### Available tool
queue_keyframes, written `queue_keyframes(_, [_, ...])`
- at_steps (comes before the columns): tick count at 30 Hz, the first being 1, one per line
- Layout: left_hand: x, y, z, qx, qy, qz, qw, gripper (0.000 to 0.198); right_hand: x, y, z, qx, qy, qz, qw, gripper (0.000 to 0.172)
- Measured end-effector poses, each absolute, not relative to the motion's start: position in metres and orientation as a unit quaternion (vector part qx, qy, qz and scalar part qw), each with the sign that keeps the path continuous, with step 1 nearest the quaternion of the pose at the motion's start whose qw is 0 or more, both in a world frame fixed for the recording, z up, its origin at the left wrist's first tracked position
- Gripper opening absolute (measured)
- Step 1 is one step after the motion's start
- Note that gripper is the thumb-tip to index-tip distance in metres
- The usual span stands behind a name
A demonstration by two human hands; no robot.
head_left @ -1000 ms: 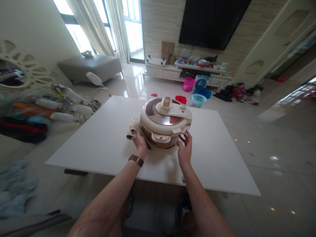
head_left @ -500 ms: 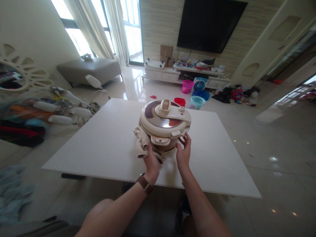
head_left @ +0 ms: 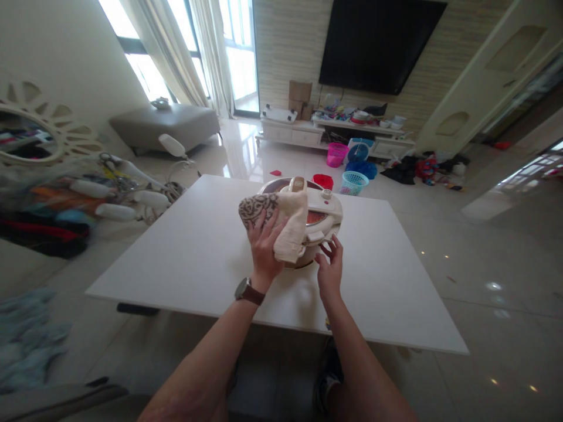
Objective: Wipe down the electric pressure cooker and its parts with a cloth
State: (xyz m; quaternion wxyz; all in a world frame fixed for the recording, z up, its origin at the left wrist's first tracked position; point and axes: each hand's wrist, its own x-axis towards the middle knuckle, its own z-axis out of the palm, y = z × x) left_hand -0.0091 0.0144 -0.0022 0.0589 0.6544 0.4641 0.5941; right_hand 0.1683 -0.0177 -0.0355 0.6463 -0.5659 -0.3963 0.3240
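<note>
- Left hand [head_left: 265, 249]: palm down, fingers a little spread, pressing a cloth [head_left: 292, 234] against the near left side of the cooker [head_left: 325, 202]; its back shows, and the cloth sticks out past the fingers on both sides.
- Right hand [head_left: 329, 272]: half open and curled, thumb apart from the fingers, at the near right side of the cooker. Its fingertips are at the edge just under the lid [head_left: 314, 218]; whether they bear any weight, I cannot tell.
- White table [head_left: 176, 252]: under the cooker, with its bare top spreading out to both sides of it.
- Pale curtains [head_left: 162, 53]: beyond the cooker and to the left, hanging by bright windows.
- Low white cabinet [head_left: 292, 135]: on the floor well beyond the cooker, small household things crowded on top.
- Black television [head_left: 382, 47]: on the wall beyond the cooker, a little to the right.
- Grey bench [head_left: 167, 126]: beyond the cooker, to the left.
- Round mirror [head_left: 26, 138]: far to the left of the cooker, in a pale petal-shaped frame.
- Cooker: upright near the middle of the table, lid on, with a brown-topped knob; the cloth covers part of the lid.
- Pink basket [head_left: 336, 153] and pale blue basket [head_left: 354, 184]: on the floor beyond the cooker, to the right.
- Cloth: cream at one end, dark-patterned at the other, between the left hand and the cooker.
- Watch [head_left: 250, 291]: on the left wrist, nearer than the cooker, with a brown strap.
</note>
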Motion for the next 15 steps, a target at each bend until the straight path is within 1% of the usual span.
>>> queue_keyframes(2, [-0.009, 0.012, 0.000, 0.695, 0.454, 0.557, -0.008, 0.047, 0.171, -0.018, -0.036, -0.564, -0.397, 0.331, 0.644, 0.073])
queue_keyframes(4, [-0.012, 0.016, 0.000, 0.688, 0.455, 0.565, -0.034, 0.048, 0.173, -0.018, -0.036, -0.560, -0.398, 0.338, 0.643, 0.073])
queue_keyframes(10, [-0.025, 0.030, -0.004, 0.632, 0.467, 0.619, -0.006, 0.051, 0.171, -0.017, -0.036, -0.555, -0.393, 0.344, 0.647, 0.074])
queue_keyframes(12, [-0.025, 0.026, 0.000, 0.655, 0.462, 0.598, -0.013, 0.047, 0.170, -0.017, -0.036, -0.559, -0.394, 0.339, 0.646, 0.073])
queue_keyframes(15, [-0.022, 0.014, 0.009, 0.739, 0.427, 0.520, -0.029, 0.040, 0.169, -0.017, -0.036, -0.567, -0.394, 0.329, 0.645, 0.072])
